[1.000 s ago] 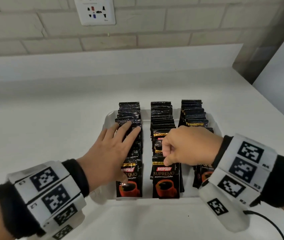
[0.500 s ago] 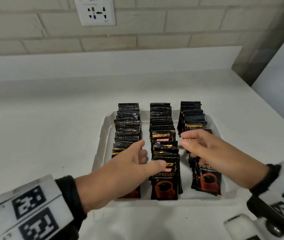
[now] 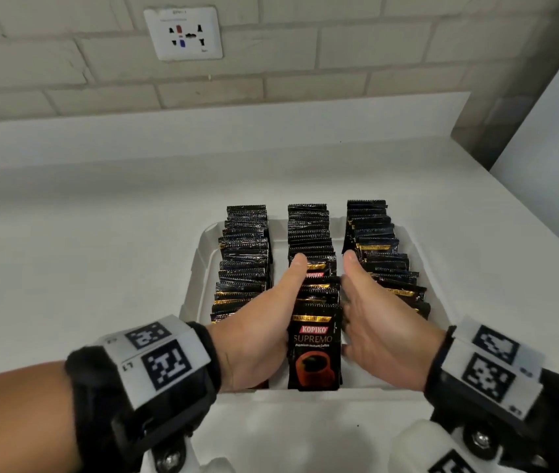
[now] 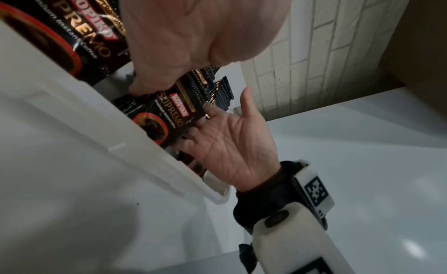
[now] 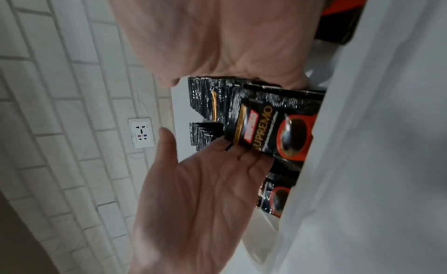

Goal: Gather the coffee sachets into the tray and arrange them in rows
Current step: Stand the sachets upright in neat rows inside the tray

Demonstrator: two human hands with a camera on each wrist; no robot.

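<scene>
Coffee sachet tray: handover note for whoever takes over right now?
Left hand and right hand: both open, flat against either side of the middle row, squaring it.
All sachets visible stand in three rows in the white tray; none loose on the counter in view.
Done: gathering, rows formed.
Left: straighten the leaning right row and the left row.

This looks like a pantry or kitchenette corner. A smooth white countertop [image 3: 100, 268] runs back to a wall of pale painted brick [image 3: 305, 63], where a white multi-pin wall socket [image 3: 183, 33] sits above the counter. On the counter, below the socket, a white plastic tray [image 3: 193, 285] holds rows of black instant-coffee sachets [image 3: 310, 230].
</scene>
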